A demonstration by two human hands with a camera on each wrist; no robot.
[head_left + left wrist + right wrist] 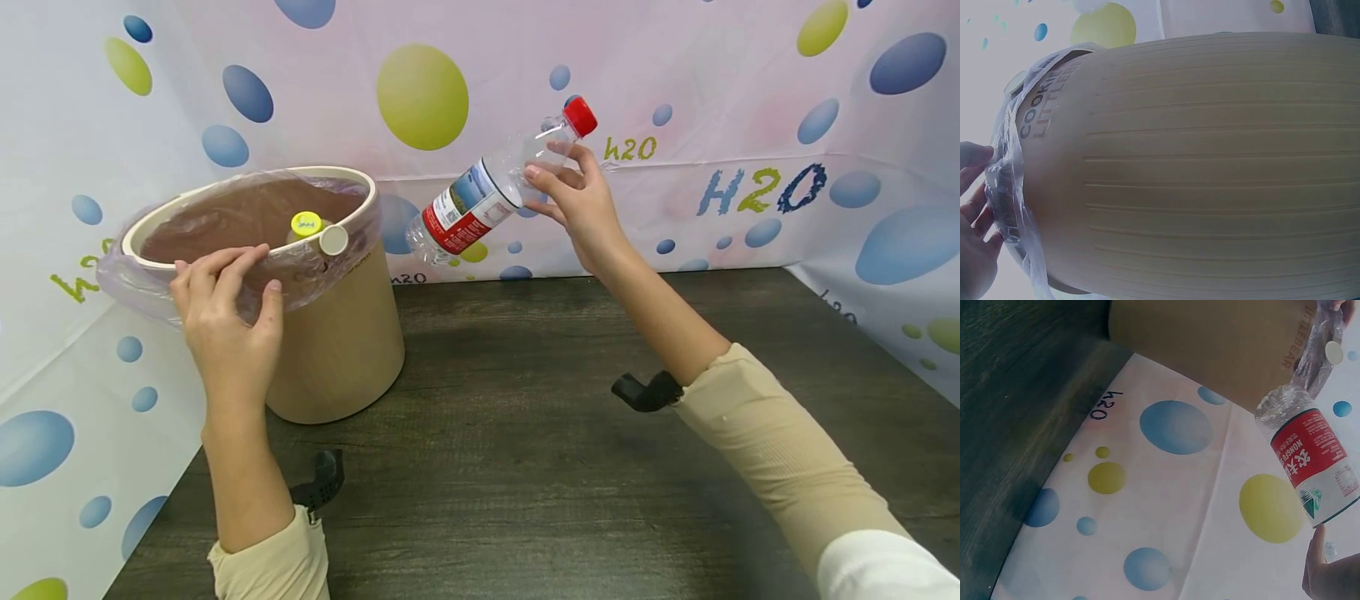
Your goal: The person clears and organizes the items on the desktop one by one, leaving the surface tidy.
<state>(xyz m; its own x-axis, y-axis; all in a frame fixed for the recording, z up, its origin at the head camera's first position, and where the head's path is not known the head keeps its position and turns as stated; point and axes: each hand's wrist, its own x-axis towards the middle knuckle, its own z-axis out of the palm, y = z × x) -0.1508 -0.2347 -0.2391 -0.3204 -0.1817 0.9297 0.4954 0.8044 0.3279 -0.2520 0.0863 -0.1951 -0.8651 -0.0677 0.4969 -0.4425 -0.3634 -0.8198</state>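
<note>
A beige trash bin (341,350) with a thin clear liner bag (300,283) folded over its rim stands on the left. My left hand (232,317) grips the near rim through the liner, fingers over the top and thumb outside. In my right hand (581,196) is a clear plastic bottle (480,200) with a red cap and a red, white and blue label, held near its neck. The bottle is tilted, base down toward the bin, and hangs in the air right of the rim. A yellow cap (306,223) shows inside the bin; what lies below is hidden.
The bin stands on a dark wood-grain table (510,433), near the back left. Behind it and at both sides hangs a white sheet (510,67) printed with blue and green dots. A round pale knob (333,240) sits on the bin's rim. Black mounts (647,392) are on both wrists.
</note>
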